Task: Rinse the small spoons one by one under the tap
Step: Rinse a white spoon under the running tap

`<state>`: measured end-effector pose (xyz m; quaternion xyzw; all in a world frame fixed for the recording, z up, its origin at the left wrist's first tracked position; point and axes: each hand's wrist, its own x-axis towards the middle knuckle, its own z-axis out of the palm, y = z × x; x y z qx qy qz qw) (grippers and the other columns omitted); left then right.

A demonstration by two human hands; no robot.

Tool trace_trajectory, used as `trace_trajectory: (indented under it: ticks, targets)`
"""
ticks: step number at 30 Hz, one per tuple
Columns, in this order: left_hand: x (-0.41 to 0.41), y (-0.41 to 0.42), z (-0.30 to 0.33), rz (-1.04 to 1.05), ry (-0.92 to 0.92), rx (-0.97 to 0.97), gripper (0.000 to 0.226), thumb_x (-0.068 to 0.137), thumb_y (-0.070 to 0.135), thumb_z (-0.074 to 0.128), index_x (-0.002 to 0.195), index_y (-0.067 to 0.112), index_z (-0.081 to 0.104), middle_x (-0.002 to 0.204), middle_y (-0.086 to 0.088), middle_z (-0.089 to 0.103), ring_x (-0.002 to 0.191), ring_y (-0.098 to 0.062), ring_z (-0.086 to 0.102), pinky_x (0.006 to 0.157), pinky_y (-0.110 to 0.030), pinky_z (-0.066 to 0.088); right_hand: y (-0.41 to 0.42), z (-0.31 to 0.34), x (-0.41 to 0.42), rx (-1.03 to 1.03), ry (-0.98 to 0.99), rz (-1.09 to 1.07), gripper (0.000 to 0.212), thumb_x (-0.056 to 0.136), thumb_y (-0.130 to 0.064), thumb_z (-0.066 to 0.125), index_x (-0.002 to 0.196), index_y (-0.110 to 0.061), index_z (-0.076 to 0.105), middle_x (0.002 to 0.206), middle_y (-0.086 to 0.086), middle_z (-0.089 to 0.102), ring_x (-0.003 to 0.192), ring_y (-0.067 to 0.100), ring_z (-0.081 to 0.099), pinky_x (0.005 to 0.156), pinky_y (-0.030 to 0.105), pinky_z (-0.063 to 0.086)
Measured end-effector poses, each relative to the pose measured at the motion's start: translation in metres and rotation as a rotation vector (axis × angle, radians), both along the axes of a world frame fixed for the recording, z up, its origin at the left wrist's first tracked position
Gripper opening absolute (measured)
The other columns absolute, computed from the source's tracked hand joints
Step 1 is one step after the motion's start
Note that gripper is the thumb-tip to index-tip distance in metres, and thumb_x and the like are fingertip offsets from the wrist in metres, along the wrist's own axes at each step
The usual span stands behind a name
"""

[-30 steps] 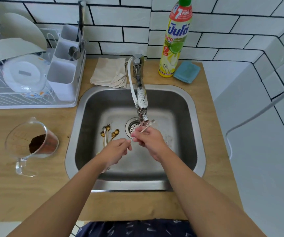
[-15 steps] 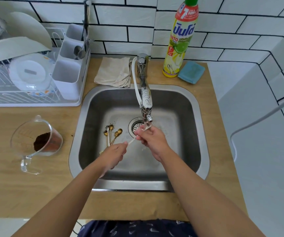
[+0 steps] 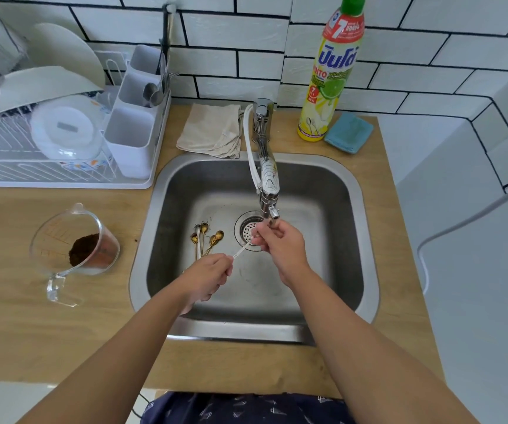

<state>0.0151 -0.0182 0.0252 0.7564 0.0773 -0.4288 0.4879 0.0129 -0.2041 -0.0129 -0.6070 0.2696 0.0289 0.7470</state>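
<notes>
The left hand pinches the near end of a thin pale spoon. The right hand has its fingers curled round the far end, right below the tap. A second ago the far tip of the spoon stuck out past the right hand. Now that hand covers it and sits closer under the spout. I think the spoon's bowl is being rubbed in the water, so this one is partly rinsed. I cannot see the water itself.

The spoon runs between the two hands, slanting from near left up to far right, over the drain.

Just left of the drain, the gold spoons lie in a small bunch on the bottom of the sink. They wait their turn, so most of the job is left.

On the surface to the left stands a clear jug.
</notes>
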Motion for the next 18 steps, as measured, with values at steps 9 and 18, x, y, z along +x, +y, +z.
trace_trajectory:
  ticks: [9, 18]
  targets:
    - [0.0, 0.001, 0.003, -0.002, 0.089, -0.017, 0.041, 0.105, 0.05, 0.038, 0.082, 0.017, 0.049, 0.058, 0.005, 0.036, 0.051, -0.011, 0.02, 0.048, -0.027, 0.015, -0.002, 0.007, -0.006, -0.05, -0.055, 0.111, 0.01, 0.096, -0.019, 0.072, 0.087, -0.02, 0.076, 0.083, 0.002, 0.079, 0.07, 0.015, 0.075, 0.065, 0.019, 0.056]
    - [0.004, -0.004, 0.002, -0.011, 0.095, -0.015, 0.041, 0.103, 0.051, 0.04, 0.078, 0.019, 0.049, 0.055, 0.006, 0.034, 0.049, -0.012, 0.019, 0.049, -0.028, 0.014, 0.002, 0.007, -0.011, -0.102, -0.034, 0.033, 0.013, 0.098, -0.024, 0.07, 0.089, -0.015, 0.073, 0.077, 0.005, 0.076, 0.063, 0.01, 0.071, 0.062, 0.017, 0.054]
